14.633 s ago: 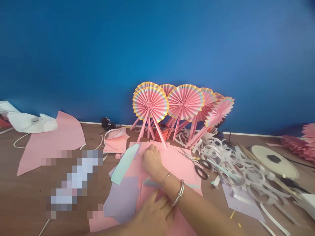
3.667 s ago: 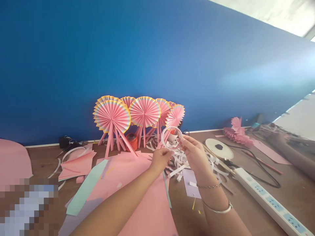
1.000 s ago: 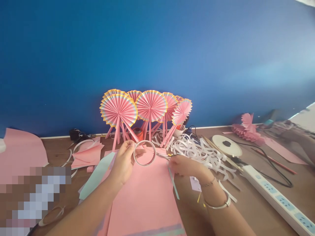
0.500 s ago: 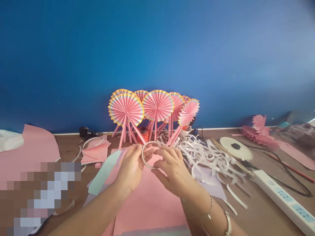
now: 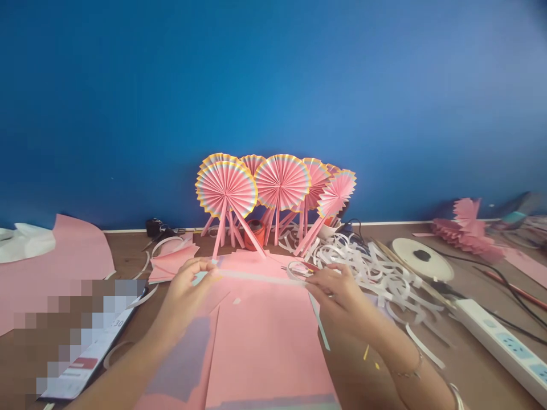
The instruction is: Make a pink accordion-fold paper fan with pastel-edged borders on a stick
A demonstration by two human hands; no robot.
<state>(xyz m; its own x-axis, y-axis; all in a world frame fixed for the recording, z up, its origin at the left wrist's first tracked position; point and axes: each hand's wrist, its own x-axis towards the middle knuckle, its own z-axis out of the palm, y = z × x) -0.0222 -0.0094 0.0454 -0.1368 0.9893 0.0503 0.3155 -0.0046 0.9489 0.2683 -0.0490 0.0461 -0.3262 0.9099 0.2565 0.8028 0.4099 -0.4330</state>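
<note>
In front of the row of pink paper fans (image 5: 273, 185), the person is holding a pale strip (image 5: 256, 277) taut between both hands. The left hand (image 5: 188, 287) is pinching one end, thumb and fingertips pressed together. The right hand (image 5: 337, 290) is gripping the other end, where a small tape ring (image 5: 296, 267) is sitting against its fingers. The strip is hanging just above a pink sheet (image 5: 265, 341). Right of the fans, white paper offcuts (image 5: 376, 273) are lying heaped.

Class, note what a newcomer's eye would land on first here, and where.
Pink pleated fans stand against the blue wall, centre back. In front, the left hand and right hand stretch a pale paper strip over a pink sheet; white paper curls heap at the right.
</note>
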